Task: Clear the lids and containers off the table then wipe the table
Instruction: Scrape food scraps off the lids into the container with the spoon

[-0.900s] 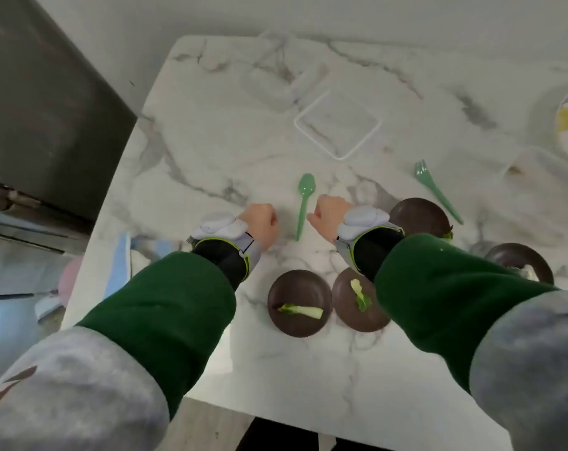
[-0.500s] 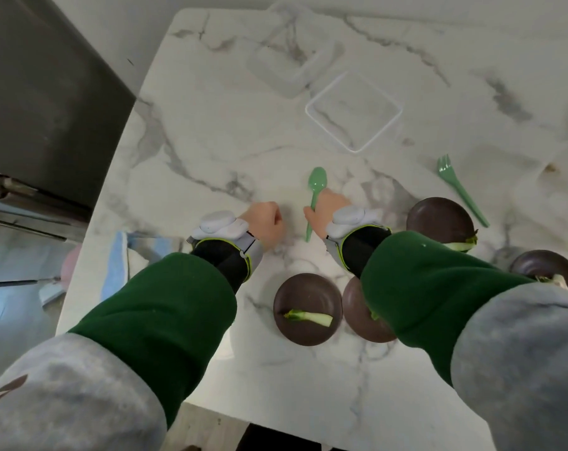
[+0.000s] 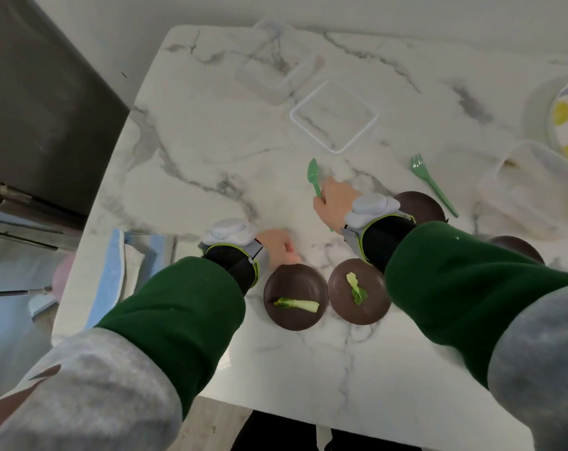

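At the near end of the spoon (image 3: 313,174), we log our right hand (image 3: 336,201), pinching the handle; the spoon's length runs away from us toward the clear lid (image 3: 334,122). Left of the spoon: our left hand (image 3: 277,247), grip unreadable, just beside a brown lid (image 3: 295,296).

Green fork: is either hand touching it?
No. The green fork lies alone on the table; the right hand is on the green spoon.
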